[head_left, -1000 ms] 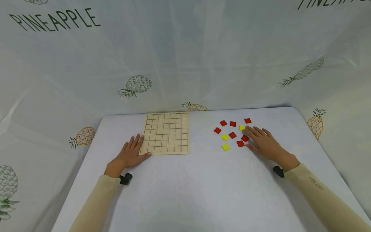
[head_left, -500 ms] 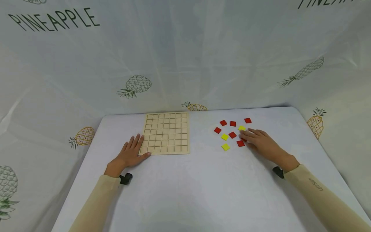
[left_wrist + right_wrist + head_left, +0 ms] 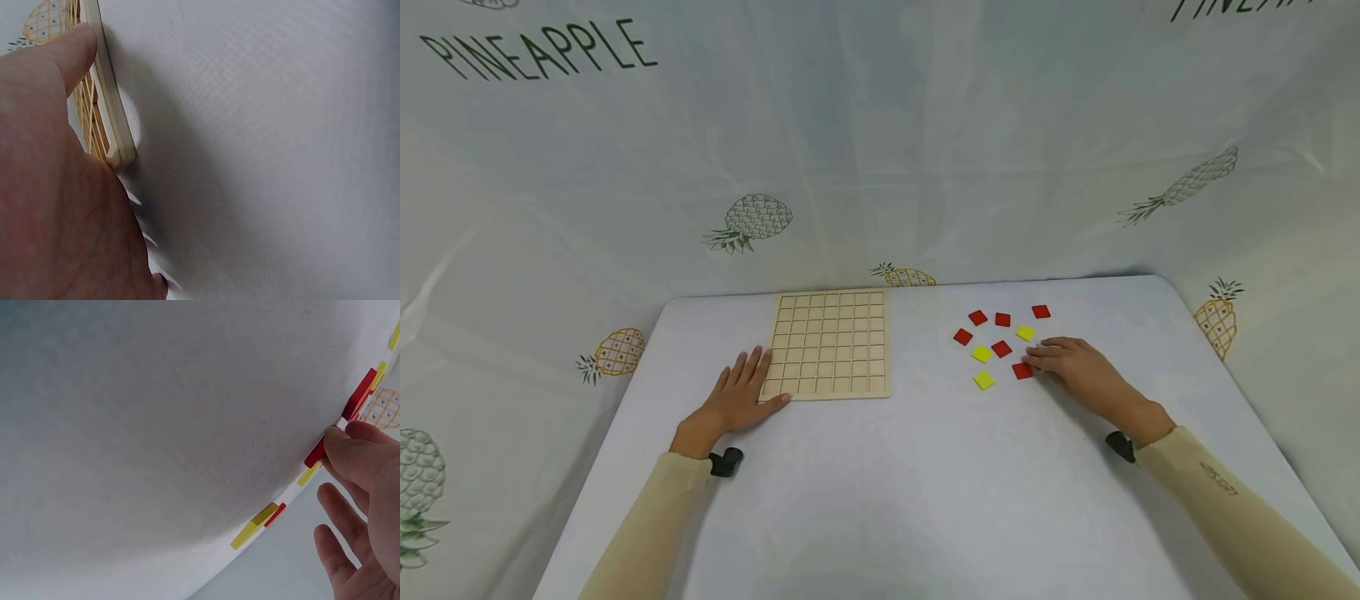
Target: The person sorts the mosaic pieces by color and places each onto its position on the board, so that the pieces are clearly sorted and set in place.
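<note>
My left hand (image 3: 742, 395) lies with spread, straight fingers at the near left corner of a wooden grid board (image 3: 831, 346). In the left wrist view the thumb (image 3: 78, 53) rests against the edge of the board (image 3: 112, 119). Over on the right, my right hand (image 3: 1078, 372) pinches a red square tile (image 3: 317, 452) between thumb and index finger, its other fingers held apart. That tile is hidden under the hand in the head view. Beside the fingertips lies another red tile (image 3: 1022, 371), and a yellow tile (image 3: 1026, 332) is just beyond them.
Several more tiles lie loosely left of and beyond the right hand, among them a yellow tile (image 3: 984, 380) and a red tile (image 3: 1041, 312). They share a white table (image 3: 880, 483) with the board. A pineapple-print cloth (image 3: 880, 150) hangs behind.
My right hand has shifted slightly toward me and its fingers have drawn together onto a red tile, uncovering the yellow tile beyond. The left hand stays on the board.
</note>
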Available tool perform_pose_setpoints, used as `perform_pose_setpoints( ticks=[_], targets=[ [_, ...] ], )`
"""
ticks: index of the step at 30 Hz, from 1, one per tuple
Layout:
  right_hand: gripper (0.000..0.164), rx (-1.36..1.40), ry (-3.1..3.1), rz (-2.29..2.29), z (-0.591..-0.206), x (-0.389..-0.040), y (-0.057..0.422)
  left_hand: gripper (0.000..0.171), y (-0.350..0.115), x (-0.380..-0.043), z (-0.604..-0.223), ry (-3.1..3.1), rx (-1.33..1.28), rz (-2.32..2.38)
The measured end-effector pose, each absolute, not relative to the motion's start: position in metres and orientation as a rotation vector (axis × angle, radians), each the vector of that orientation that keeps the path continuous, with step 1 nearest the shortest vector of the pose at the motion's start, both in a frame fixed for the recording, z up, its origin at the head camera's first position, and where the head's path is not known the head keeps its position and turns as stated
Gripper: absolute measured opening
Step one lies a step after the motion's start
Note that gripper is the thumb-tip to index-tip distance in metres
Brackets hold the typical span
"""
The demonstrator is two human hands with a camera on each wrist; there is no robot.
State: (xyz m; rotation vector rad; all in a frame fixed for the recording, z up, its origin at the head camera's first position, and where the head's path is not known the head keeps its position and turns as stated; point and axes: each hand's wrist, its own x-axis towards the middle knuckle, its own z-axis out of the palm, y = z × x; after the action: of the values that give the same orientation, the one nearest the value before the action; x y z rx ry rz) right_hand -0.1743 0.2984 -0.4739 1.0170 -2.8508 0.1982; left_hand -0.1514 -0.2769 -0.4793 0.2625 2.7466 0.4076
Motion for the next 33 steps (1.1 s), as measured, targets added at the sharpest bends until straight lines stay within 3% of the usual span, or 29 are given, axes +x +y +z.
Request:
perform_pose_setpoints(
  ticks=[8,17,33],
  targets=[
    [0.031,0.996,-2.807,0.119,-0.472,-0.175,0.3,0.097,-0.277,-0.152,-0.481,2.745,0.254,0.427],
    [0.042,1.063,-2.737,-0.126,-0.471,-0.172,0.302,0.097,-0.279,-0.152,-0.483,2.753,0.254,0.424],
    [0.05,1.13,-2.591,0.008,-0.448,-0.171,0.271,0.091,-0.275,-0.149,-0.474,2.758,0.248,0.439]
  ],
)
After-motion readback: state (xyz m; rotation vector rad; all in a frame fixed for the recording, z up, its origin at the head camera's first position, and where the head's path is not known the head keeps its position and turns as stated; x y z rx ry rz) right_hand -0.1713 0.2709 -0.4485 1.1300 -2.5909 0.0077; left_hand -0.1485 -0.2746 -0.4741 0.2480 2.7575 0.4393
